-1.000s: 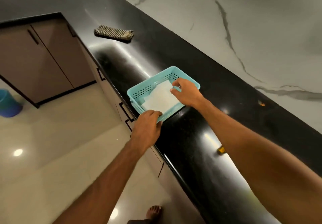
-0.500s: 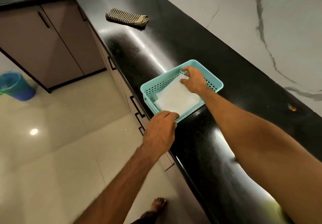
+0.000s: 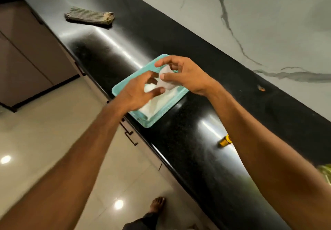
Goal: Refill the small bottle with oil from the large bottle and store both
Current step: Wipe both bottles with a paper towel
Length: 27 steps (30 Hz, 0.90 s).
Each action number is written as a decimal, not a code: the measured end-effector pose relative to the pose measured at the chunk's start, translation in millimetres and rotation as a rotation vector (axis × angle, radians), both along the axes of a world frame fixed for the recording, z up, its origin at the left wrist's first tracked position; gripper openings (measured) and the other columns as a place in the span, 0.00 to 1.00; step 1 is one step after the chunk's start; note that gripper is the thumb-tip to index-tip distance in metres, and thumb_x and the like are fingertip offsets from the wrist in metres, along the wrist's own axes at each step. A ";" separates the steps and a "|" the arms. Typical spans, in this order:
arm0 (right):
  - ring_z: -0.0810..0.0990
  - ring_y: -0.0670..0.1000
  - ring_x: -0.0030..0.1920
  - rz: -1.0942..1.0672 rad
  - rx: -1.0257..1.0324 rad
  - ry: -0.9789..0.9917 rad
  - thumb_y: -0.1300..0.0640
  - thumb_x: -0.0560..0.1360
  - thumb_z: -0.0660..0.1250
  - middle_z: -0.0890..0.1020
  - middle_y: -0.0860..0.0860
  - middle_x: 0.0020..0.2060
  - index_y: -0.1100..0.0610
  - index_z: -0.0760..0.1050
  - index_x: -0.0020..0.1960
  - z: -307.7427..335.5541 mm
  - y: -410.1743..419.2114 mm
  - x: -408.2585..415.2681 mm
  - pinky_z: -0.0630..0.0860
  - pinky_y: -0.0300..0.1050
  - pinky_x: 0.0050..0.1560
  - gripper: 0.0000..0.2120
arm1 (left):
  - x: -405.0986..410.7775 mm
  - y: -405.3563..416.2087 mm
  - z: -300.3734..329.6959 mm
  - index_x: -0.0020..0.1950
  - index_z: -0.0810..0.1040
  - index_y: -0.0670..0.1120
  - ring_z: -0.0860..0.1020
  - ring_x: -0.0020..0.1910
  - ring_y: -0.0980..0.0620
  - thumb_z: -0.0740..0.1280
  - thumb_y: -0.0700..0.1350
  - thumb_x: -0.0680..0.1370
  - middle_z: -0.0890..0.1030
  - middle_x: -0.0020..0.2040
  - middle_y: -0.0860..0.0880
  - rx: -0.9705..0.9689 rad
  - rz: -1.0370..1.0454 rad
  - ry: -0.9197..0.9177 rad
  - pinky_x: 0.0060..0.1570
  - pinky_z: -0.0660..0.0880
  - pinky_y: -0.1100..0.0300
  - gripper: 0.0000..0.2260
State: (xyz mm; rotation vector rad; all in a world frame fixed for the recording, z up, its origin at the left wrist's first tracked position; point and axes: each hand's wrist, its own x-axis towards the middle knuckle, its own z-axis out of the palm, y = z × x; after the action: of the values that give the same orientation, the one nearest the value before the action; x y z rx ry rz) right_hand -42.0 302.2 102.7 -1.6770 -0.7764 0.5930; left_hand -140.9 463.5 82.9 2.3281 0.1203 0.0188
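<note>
Over the teal basket [image 3: 176, 97] on the black counter [image 3: 188, 140], the right hand [image 3: 186, 76] pinches a white paper [image 3: 165, 81]; the left hand [image 3: 138, 92] hovers, its grip loose and holding nothing.

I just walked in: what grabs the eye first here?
Two bare hands meet over a turquoise basket at the front edge of a glossy black counter. The right hand pinches a white tissue lifted from it; the left hand hovers alongside. Farther back lies a folded striped cloth.
</note>
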 end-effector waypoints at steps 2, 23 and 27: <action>0.82 0.51 0.47 -0.059 0.065 0.040 0.65 0.74 0.70 0.82 0.55 0.48 0.55 0.77 0.57 8.1 -19.5 -2.0 0.81 0.49 0.48 0.13 | 3.7 -7.2 16.3 0.51 0.77 0.47 0.79 0.43 0.60 0.72 0.50 0.73 0.81 0.46 0.52 -0.078 -0.116 0.014 0.46 0.75 0.64 0.11; 0.80 0.58 0.58 -0.388 0.532 0.662 0.49 0.70 0.73 0.80 0.58 0.58 0.56 0.76 0.65 -20.2 -216.3 -166.3 0.78 0.53 0.58 0.25 | -17.5 -187.4 38.7 0.54 0.77 0.41 0.81 0.40 0.48 0.68 0.47 0.76 0.83 0.44 0.41 -0.589 -0.466 0.253 0.38 0.79 0.58 0.12; 0.79 0.59 0.57 -0.576 0.646 0.810 0.58 0.77 0.64 0.79 0.62 0.59 0.60 0.71 0.67 -39.7 -213.2 -184.9 0.77 0.56 0.58 0.19 | -11.0 -213.6 21.1 0.50 0.79 0.44 0.80 0.39 0.51 0.68 0.49 0.77 0.83 0.41 0.44 -0.453 -0.528 0.239 0.40 0.78 0.54 0.08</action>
State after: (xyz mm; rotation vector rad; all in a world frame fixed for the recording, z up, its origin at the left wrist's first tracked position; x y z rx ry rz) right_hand -226.9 89.1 63.0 -0.8604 0.1221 0.4738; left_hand -152.0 250.0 103.9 1.8378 -0.3410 -0.4995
